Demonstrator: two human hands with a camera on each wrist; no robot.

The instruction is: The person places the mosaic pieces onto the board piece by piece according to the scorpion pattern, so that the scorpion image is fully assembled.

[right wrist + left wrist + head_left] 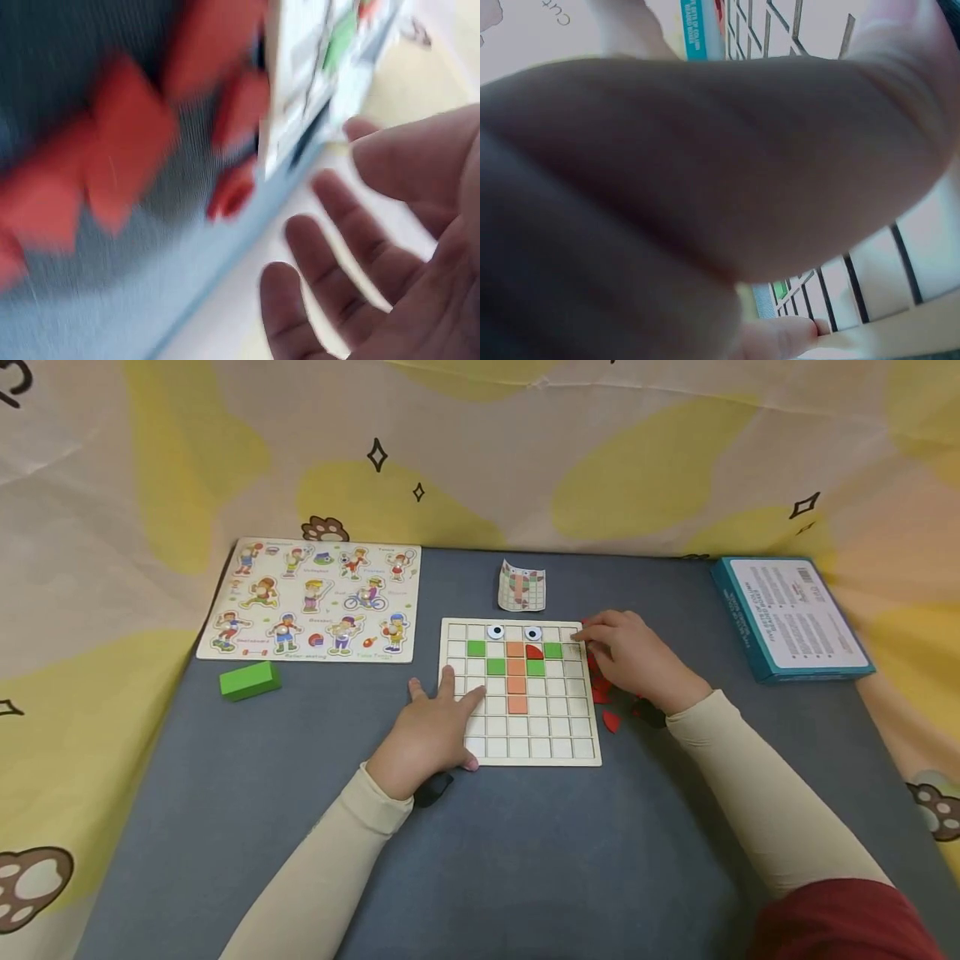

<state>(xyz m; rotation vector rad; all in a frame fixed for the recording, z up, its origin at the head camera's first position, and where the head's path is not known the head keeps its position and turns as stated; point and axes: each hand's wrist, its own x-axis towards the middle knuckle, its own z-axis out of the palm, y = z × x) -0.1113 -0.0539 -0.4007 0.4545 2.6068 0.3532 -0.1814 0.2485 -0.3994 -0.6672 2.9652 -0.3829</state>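
While the left hand (429,732) rests with fingers spread wide on the left edge of the grid board (562,727) on the tabletop (547,860), the right hand (641,658) lies at the board's upper right corner, fingers extended and apart; green squares (496,667), orange squares (517,685), a red quarter-round piece (534,652) and two eye discs (496,632) occupy the grid; loose red pieces (611,722) lie alongside.

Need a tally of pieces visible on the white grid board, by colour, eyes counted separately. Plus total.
Green squares: 4
Orange squares: 4
Red piece: 1
Eye pieces: 2
Total visible: 11
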